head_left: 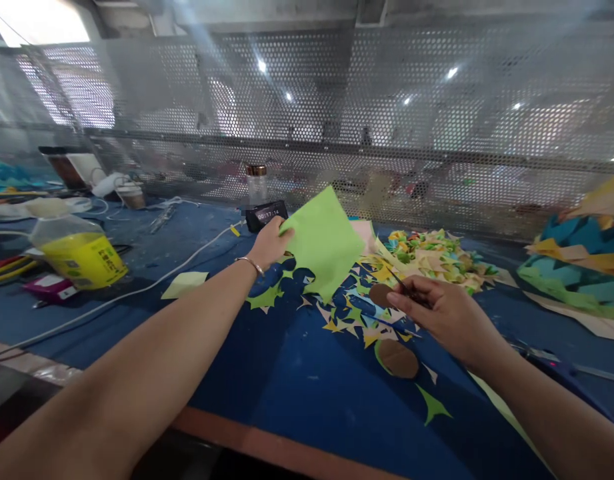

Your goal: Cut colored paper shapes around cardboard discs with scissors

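My left hand, a bracelet at its wrist, pinches the left edge of a light green sheet and holds it up above the table. Rounded bites are cut out of the sheet's lower edge. My right hand is closed on a thin dark tool, whose kind I cannot make out. A brown disc shows at its thumb tip, apparently pinched there too. Below, a second brown disc lies on the blue table, with a green edge showing beneath it.
Colourful scraps are heaped behind my right hand, and a green offcut lies nearer. A phone with a timer leans by a jar. At left stand a yellow-labelled bottle and a white cable. Layered zigzag pieces sit right.
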Motion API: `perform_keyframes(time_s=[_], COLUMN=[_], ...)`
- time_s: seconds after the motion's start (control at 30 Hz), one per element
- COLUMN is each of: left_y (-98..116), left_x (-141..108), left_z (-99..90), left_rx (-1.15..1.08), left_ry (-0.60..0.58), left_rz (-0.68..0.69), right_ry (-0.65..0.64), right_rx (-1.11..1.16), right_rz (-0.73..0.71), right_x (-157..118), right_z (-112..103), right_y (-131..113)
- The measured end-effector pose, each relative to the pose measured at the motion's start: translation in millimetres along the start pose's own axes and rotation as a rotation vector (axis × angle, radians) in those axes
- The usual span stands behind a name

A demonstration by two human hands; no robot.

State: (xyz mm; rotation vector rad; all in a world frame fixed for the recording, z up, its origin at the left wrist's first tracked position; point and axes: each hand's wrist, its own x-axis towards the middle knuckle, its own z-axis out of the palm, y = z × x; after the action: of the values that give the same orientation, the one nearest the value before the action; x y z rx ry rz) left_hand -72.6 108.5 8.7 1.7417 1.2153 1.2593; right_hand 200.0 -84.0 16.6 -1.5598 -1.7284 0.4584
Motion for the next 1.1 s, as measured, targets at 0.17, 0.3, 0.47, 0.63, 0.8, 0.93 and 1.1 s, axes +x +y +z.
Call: perform_keyframes(time_s=[0.17,0.3,0.47,0.63,0.8,0.93,1.1], left_y=[28.0,39.1,41.9,43.9,49.6,52.8,59.5], left_x=[-18.1,-27.1,-31.3,-34.4,-37.6,-40.6,-61.0], left_z=[17.3,25.3,33.0,39.0,39.4,41.8,51.8], left_rx=[-0.311,-0.457,-0.567,-0.639,-0.694,-0.695,-0.420], left_ry=[-0.068,-0.088,-0.067,-0.057,-0.079,-0.087,-0.215], left_rz=[-0.004,-0.053,-0.147,-0.217,-0.225,-0.210,0.014], right_ry=[-0.008,0.019,0.045,0.057,0.032,0.030,0.085], right_rx=[0.096,0.173,0.232,0.283,0.335,0.367,0.381], right_rz=[0.072,0.128,0.156,0.178,0.177,0.151,0.121], right_x=[-3.4,-5.6,-3.1,-1.5,-1.1,-1.1,-1.8], right_z=[0.8,1.9,2.2,1.5,3.9,6.3,5.3], right_y=[-0.1,4.9,12.2,16.0,13.1,7.5,0.2])
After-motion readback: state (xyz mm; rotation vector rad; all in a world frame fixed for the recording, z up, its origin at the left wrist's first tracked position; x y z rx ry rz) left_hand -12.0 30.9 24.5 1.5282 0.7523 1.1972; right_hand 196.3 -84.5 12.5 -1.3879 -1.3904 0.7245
